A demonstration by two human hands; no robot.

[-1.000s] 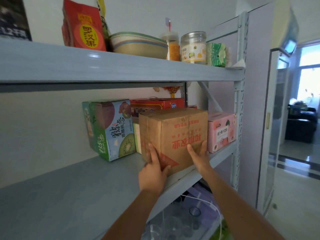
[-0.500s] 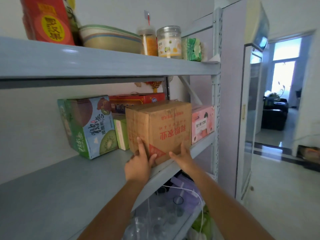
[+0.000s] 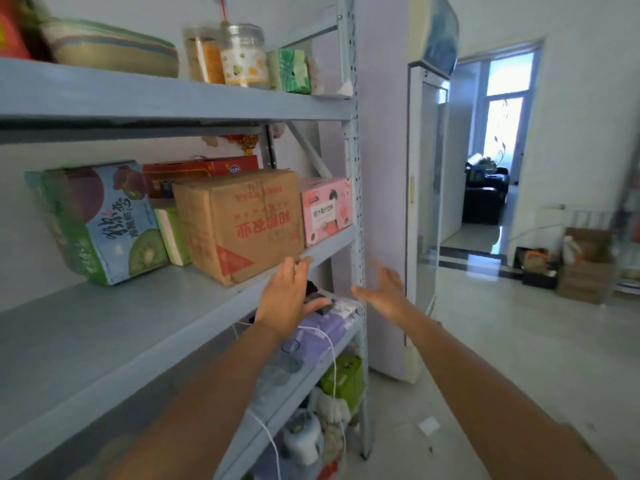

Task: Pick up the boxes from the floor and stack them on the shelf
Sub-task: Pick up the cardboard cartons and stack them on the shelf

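Carton (image 3: 239,223): on mid shelf (image 3: 104,334), just beside pink box (image 3: 325,209); both hands were pressing its front 0.5 s ago, now let go.
L hand (image 3: 287,296): empty, fingers spread, near shelf edge.
R hand (image 3: 384,292): empty, palm open, clear of shelf.
Meaning: this placement prob. done; next likely floor cartons (image 3: 585,268) by far wall.

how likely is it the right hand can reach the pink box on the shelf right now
Probably yes. The right hand is open and empty, below the pink box, whose front face sits uncovered at the shelf edge. Only the upright post stands close beside the way.
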